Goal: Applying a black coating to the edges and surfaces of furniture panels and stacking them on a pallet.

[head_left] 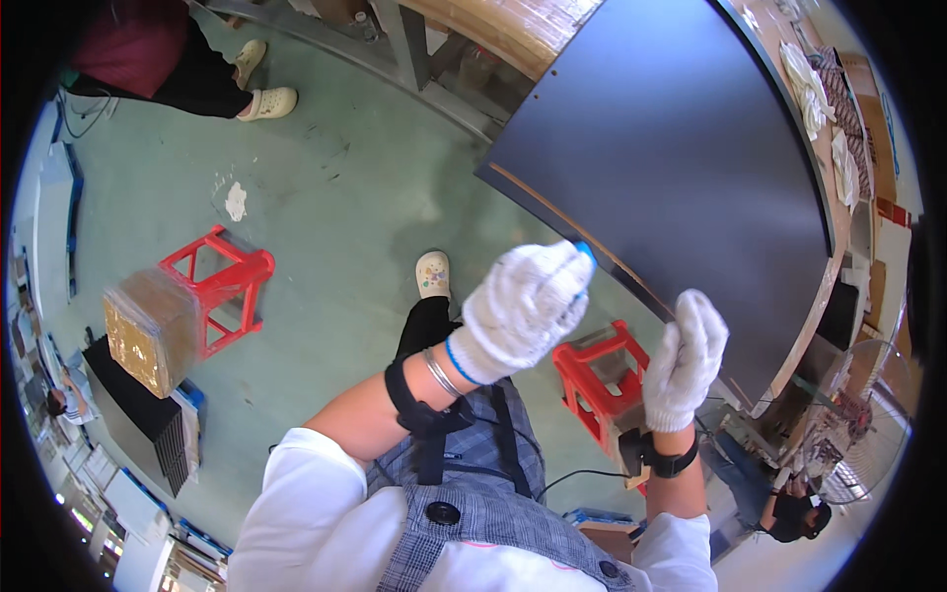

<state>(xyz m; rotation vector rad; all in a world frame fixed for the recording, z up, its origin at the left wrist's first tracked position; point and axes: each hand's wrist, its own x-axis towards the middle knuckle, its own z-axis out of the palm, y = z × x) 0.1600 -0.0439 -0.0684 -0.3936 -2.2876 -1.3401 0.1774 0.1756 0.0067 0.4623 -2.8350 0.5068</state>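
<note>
The fingers of the gloved left hand (523, 308) are curled in and appear to pinch a small blue thing (585, 253), of which just a bit shows at the fingertips. The gloved right hand (686, 363) has its fingers nearly straight and held together, with nothing visible in its grasp. Both hands are by the near edge of a large dark panel (681, 148), which lies flat on a wooden worktable (493, 22) and is marked along that edge by a narrow brown strip (592, 245). The step in hand seems to be handwork along this edge; the next move, I judge, calls for a light, controlled touch by the left fingers while the right steadies the board. Farther out, one red stool (604, 387) stands just beside the right forearm, and another red stool (225, 286) stands well to the left, touching a taped carton (148, 345). The glove hides most of the blue thing, so its kind is unclear. Whether either hand touches the panel I cannot tell. The panel's far end is cut off by the frame, and the right palm is hard to make out.
</note>
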